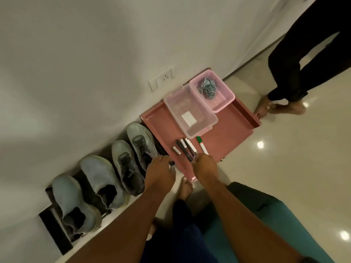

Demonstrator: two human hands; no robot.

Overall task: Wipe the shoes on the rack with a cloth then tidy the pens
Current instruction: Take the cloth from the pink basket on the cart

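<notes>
We judge that we are at the pens [187,149] on the pink tray [224,135]. Our left hand [160,170] pinches 1 dark pen; our right hand [204,165] curls at their tips, grip unclear. Next, gather them into the clear box [190,114].

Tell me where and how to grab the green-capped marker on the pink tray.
Pinch the green-capped marker across its white barrel at mid-length, coming straight down from above. It lies flat on the pink tray, a little apart from the other pens on one side and with bare tray on the other, so fingers fit on both sides. The right hand is already at its near end and probably the easier one to use.
</notes>
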